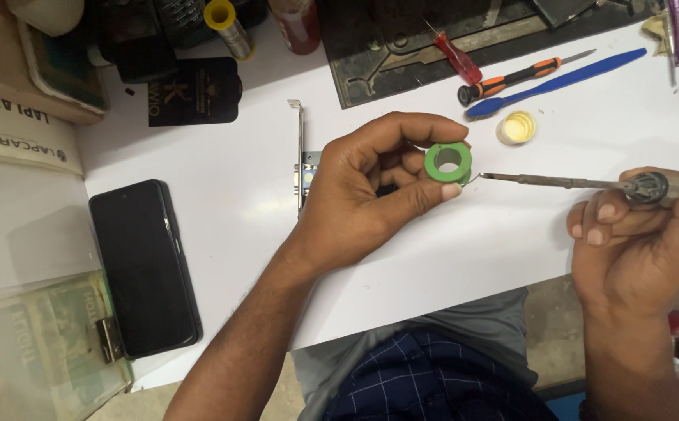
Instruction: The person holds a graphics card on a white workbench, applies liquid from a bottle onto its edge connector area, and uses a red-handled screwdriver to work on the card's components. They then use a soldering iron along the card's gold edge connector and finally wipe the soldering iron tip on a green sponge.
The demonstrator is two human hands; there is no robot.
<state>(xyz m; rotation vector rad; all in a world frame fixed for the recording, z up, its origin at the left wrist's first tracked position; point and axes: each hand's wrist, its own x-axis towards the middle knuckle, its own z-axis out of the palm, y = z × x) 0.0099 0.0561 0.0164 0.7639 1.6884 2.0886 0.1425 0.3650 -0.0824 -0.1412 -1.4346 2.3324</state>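
The left hand [363, 195] sits mid-frame over the bench [230, 203], its fingers [433, 193] around a solder spool [448, 162]. To the right, the right hand [636, 242] holds a soldering iron [558, 182], whose tip nearly meets the spool. Behind them, at upper right, lie two screwdrivers [511, 79] beside a spudger [558, 82], with a small round tin [516, 128] just in front. A phone [144, 269] lies at lower left, and a circuit card with a bracket [301, 156] shows just left of the left hand.

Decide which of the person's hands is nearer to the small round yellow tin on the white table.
Left. The left hand lies just below-left of the yellow tin; the right hand sits farther away, lower right.
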